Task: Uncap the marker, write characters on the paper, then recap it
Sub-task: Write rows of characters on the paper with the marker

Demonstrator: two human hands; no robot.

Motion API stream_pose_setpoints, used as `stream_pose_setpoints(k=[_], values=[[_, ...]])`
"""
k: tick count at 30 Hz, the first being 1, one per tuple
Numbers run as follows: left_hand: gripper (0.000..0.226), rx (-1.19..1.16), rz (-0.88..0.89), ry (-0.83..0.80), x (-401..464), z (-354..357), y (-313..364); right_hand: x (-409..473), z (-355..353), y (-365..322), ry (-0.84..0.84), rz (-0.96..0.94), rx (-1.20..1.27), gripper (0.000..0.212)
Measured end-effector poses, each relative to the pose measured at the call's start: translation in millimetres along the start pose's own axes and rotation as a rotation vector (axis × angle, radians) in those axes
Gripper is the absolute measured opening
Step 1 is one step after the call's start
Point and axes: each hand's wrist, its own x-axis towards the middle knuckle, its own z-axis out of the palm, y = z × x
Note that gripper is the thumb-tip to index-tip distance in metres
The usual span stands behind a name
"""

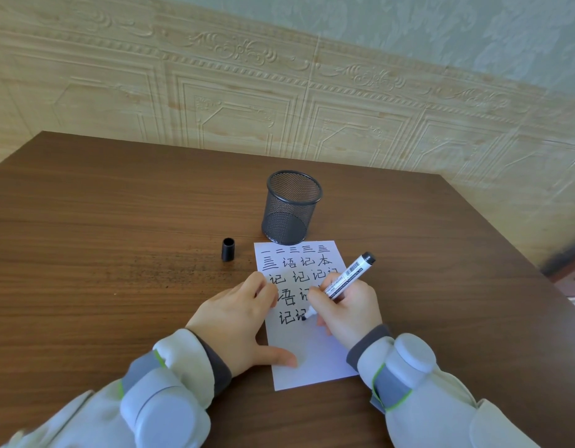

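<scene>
A white sheet of paper (312,357) lies on the brown wooden table, its upper part covered with several rows of black characters. My right hand (347,308) grips a white marker (350,273) with a black end, uncapped, its tip touching the paper in the lowest written row. My left hand (237,321) lies flat with spread fingers on the paper's left edge, holding nothing. The black cap (228,249) stands upright on the table, left of the paper's top corner and apart from both hands.
A black mesh pen cup (292,206) stands just behind the paper's top edge. The table (102,221) reaches back to a patterned wall. Its right edge runs diagonally at the far right.
</scene>
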Motion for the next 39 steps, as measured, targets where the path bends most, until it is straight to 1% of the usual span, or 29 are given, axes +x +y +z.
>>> stream_pose_setpoints(k=[5, 11, 15, 20, 25, 32, 39], values=[[0.075, -0.012, 0.0, -0.005, 0.0, -0.6, 0.3, -0.3, -0.1, -0.1, 0.001, 0.003, -0.005, 0.026], [0.076, -0.008, -0.005, -0.009, -0.8, -1.9, 1.2, 1.8, -1.9, 3.5, 0.092, -0.012, -0.034, 0.041], [0.075, 0.002, -0.007, -0.008, -1.2, -2.4, 1.6, 2.9, -2.0, 4.8, 0.089, 0.006, -0.036, 0.037], [0.075, -0.013, -0.01, -0.012, -1.1, -2.3, 1.0, 2.1, -1.7, 2.4, 0.093, 0.009, 0.02, 0.024], [0.077, -0.015, -0.024, -0.019, 0.4, -1.4, 0.9, 1.9, -3.0, 1.1, 0.095, 0.031, 0.031, 0.025], [0.076, -0.024, -0.027, -0.017, 0.8, -2.8, 1.3, 8.7, -19.0, 9.3, 0.158, 0.097, 0.064, 0.026], [0.076, -0.031, -0.026, -0.017, 0.9, -2.6, 0.6, 7.6, -17.3, 10.7, 0.074, 0.06, 0.026, 0.027]])
